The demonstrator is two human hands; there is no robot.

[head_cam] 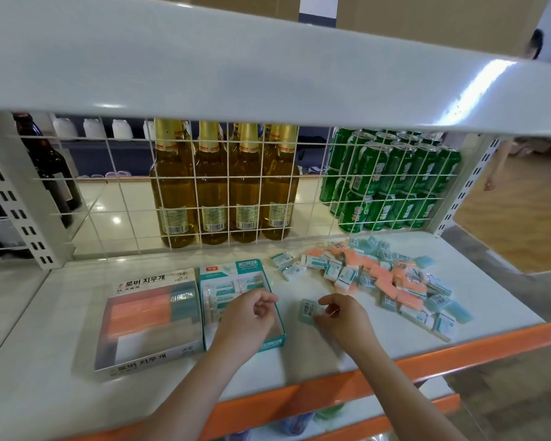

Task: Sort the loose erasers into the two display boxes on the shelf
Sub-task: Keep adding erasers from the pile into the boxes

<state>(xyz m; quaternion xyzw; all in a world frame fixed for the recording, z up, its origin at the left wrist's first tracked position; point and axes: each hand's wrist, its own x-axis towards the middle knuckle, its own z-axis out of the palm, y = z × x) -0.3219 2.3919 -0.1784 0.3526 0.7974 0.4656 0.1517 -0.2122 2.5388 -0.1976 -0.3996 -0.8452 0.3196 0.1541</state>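
While the left hand (252, 313) hovers, right grip (337, 315) pinches a teal eraser (309, 310).

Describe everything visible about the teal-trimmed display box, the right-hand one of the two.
The teal-trimmed display box is an open-topped carton, apparently card, white with teal edges and an upright header flap at the back bearing a red logo. It lies flat on the white shelf, its left side against the larger box. White-and-teal wrapped erasers fill its back part; the front looks unfilled. The left hand hovers over it, fingers loosely curled, holding nothing visible.
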